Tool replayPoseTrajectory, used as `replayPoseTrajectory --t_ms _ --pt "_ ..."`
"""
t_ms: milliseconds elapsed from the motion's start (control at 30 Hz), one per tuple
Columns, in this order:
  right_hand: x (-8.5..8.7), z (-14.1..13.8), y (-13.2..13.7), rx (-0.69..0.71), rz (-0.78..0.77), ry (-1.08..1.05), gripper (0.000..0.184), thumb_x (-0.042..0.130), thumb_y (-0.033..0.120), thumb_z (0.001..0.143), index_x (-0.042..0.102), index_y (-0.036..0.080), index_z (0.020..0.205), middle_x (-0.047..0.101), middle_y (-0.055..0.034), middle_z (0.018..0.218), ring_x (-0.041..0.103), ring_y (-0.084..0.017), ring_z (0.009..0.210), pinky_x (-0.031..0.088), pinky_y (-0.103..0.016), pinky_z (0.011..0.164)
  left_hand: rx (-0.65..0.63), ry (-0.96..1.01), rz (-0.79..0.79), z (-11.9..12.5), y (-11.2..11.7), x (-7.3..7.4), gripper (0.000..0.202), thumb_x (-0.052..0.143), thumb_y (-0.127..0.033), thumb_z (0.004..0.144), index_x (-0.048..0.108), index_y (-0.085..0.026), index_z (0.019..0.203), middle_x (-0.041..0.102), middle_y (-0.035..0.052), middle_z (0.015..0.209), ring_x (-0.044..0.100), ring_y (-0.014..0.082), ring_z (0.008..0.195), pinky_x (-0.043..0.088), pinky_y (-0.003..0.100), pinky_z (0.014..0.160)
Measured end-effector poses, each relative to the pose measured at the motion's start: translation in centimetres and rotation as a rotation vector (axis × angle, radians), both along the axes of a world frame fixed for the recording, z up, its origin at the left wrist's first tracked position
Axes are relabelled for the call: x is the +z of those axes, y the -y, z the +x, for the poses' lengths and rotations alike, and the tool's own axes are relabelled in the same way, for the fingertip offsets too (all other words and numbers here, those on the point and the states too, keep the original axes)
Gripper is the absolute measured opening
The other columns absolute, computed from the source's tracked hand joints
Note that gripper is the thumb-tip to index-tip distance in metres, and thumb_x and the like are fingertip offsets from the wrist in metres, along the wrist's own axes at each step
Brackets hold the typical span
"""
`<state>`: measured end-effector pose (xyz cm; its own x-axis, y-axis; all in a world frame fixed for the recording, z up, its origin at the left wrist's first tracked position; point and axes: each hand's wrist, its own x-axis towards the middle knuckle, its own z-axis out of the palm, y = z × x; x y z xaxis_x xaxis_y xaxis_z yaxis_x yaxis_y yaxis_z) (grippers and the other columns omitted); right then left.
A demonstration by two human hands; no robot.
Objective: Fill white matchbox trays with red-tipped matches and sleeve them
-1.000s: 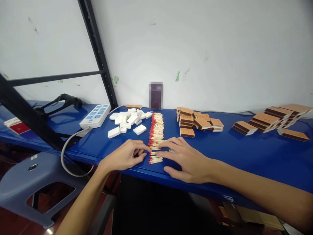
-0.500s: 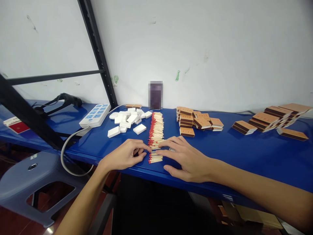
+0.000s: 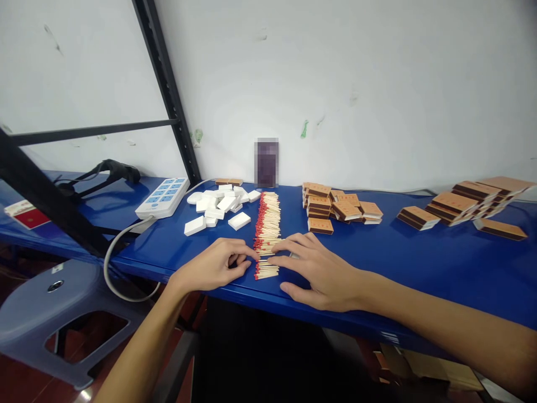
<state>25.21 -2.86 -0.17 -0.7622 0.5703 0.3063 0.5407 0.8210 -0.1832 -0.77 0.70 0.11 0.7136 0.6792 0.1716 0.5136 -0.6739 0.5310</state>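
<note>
A long row of red-tipped matches (image 3: 269, 215) runs from the back of the blue table toward its front edge, heads to the left. A narrow gap sets off a small group of matches (image 3: 267, 270) at the near end. My left hand (image 3: 222, 263) reaches in from the left, index fingertip at the heads by the gap, thumb apart and the other fingers curled. From the right, my right hand (image 3: 321, 271) lies over the table with fingers spread, two fingertips at the stick ends. A small pale thing (image 3: 295, 256) shows partly beneath it, mostly hidden.
White box pieces (image 3: 216, 204) lie heaped left of the matches. Matchboxes (image 3: 331, 202) are piled to the right, and more stacked matchboxes (image 3: 465, 201) stand farther right. A power strip (image 3: 163, 197), a black rack post (image 3: 168, 84) and a grey stool (image 3: 54, 302) are at left.
</note>
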Motion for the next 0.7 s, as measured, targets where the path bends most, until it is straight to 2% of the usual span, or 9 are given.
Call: replayPoseTrajectory --t_ms 267,400,500,600,700 --pt "-0.1 0.0 -0.1 -0.002 0.018 -0.018 0.040 0.057 0.034 0.092 0.063 0.018 0.128 0.061 -0.0158 0.128 0.050 -0.031 0.113 0.040 -0.051 0.094 -0.001 0.014 -0.005 0.0 0.0 -0.1 0.024 0.053 -0.021 0.092 0.072 -0.021 0.108 0.051 -0.0017 0.075 0.046 0.0094 0.062 0.038 0.022 0.058" --pt "-0.1 0.0 -0.3 -0.021 0.057 -0.021 0.039 0.054 0.033 0.093 0.062 0.016 0.127 0.062 -0.0166 0.124 0.052 -0.031 0.109 0.041 -0.052 0.091 0.032 0.002 -0.020 0.2 0.3 0.3 0.024 0.052 -0.029 0.094 0.072 -0.020 0.105 0.051 -0.0010 0.075 0.046 0.0105 0.062 0.038 0.023 0.057" --pt "0.1 0.4 -0.2 -0.055 0.109 -0.029 0.036 0.054 0.030 0.090 0.062 0.015 0.121 0.064 -0.0166 0.115 0.055 -0.031 0.101 0.043 -0.049 0.087 0.061 -0.059 0.013 0.6 0.9 1.0 0.033 0.057 -0.045 0.093 0.071 -0.021 0.111 0.053 -0.0003 0.078 0.050 0.0124 0.066 0.040 0.025 0.062" --pt "0.2 1.3 -0.1 -0.131 0.124 -0.014 0.035 0.056 0.026 0.085 0.059 0.015 0.118 0.064 -0.0162 0.112 0.057 -0.031 0.098 0.044 -0.047 0.083 0.069 -0.173 0.057 1.1 1.5 1.7 0.053 0.064 -0.059 0.085 0.068 -0.022 0.121 0.056 0.0022 0.089 0.055 0.0162 0.075 0.042 0.028 0.069" --pt "0.1 2.4 -0.2 -0.207 0.107 0.005 0.035 0.056 0.024 0.083 0.055 0.016 0.117 0.066 -0.0153 0.110 0.060 -0.032 0.097 0.043 -0.051 0.086 0.056 -0.256 0.094 1.8 1.9 2.3 0.045 0.063 -0.053 0.087 0.069 -0.022 0.118 0.057 0.0035 0.094 0.058 0.0185 0.081 0.043 0.030 0.074"
